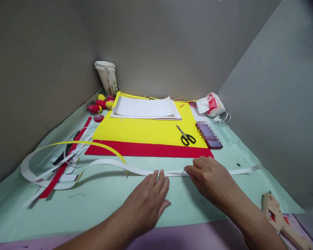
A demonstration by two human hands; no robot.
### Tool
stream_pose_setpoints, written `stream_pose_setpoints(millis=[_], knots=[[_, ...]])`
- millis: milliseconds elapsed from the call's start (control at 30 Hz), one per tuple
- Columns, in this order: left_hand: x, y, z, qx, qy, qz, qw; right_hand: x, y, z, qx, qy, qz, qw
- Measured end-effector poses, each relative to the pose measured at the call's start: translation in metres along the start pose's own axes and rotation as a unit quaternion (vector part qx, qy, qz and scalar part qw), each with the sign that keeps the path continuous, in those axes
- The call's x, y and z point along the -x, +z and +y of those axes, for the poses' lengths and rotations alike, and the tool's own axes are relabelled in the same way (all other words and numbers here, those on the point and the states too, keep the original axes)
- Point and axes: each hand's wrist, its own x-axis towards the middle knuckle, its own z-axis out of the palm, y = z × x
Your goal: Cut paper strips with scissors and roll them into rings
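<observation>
A long white paper strip (108,161) runs across the mat in front of me and curls into a loop at the left. Part of that loop shows a yellow ribbed face (109,148). My left hand (150,196) lies on the strip near its middle, fingers stretched out with the tips pressing on it. To the right, my right hand (211,177) pinches the strip between thumb and fingers. Between the hands the strip looks doubled. Its far right end extends past my right hand.
Scissors (184,135) lie on yellow sheets (135,130) over red ones (151,149), near a phone (214,142). White paper (143,107), a cup (104,76) and a tissue pack (216,106) stand behind. Paper scraps (59,173) lie left, a glue gun (275,208) right.
</observation>
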Motion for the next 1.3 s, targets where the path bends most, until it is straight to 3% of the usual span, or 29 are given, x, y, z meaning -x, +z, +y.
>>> stream_pose_setpoints(millis=[233, 667, 933, 1300], knots=[[0.003, 0.001, 0.001, 0.005, -0.005, 0.017, 1.000, -0.001, -0.001, 0.000, 0.005, 0.005, -0.008, 1.000], [-0.005, -0.003, 0.008, -0.035, -0.010, -0.005, 0.999, -0.002, 0.000, -0.003, 0.003, 0.002, 0.011, 1.000], [-0.007, -0.001, 0.011, -0.056, 0.012, 0.033, 0.998, -0.002, 0.000, -0.004, 0.007, 0.009, 0.003, 1.000], [-0.004, 0.003, 0.002, 0.057, -0.023, 0.037, 0.997, -0.001, 0.001, -0.001, 0.001, 0.014, -0.006, 1.000]])
